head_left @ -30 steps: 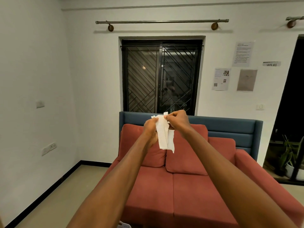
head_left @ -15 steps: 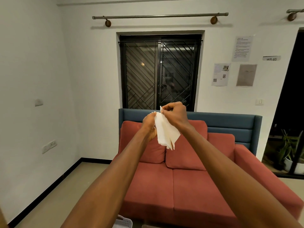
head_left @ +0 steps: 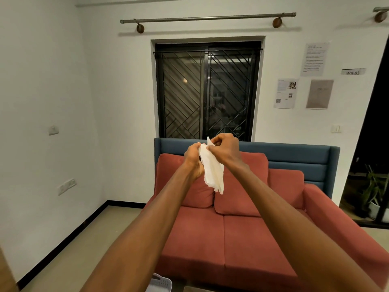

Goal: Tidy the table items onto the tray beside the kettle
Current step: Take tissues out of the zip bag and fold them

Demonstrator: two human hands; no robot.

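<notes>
left wall, left of frame: a white wall plate [head_left: 53, 130] above a white socket panel [head_left: 67, 186], both well apart from the hands.
bottom edge, left of centre: corner of a white perforated basket [head_left: 161, 283], cut off by the frame; contents cannot be told.
centre: left hand [head_left: 194, 160], arm stretched forward, fingers curled round the left edge of a white paper napkin [head_left: 212, 172].
centre: the napkin, crumpled and partly folded, is held in the air between the two hands in front of the sofa back, its lower corner hanging free below them.
centre, just right: right hand [head_left: 225, 149], thumb and fingers pinching the napkin's top edge; the two hands are close together, both clamped on the napkin.
behind, centre to right: red sofa [head_left: 242, 239] with a blue backrest, two red cushions [head_left: 237, 197] against it.
upper centre: dark barred window [head_left: 207, 91] under a metal curtain rod [head_left: 208, 17].
upper right: paper notices [head_left: 314, 59] taped to the wall; a light switch [head_left: 335, 129] below them.
right edge: potted plant [head_left: 372, 192] on the floor by a dark doorway.
</notes>
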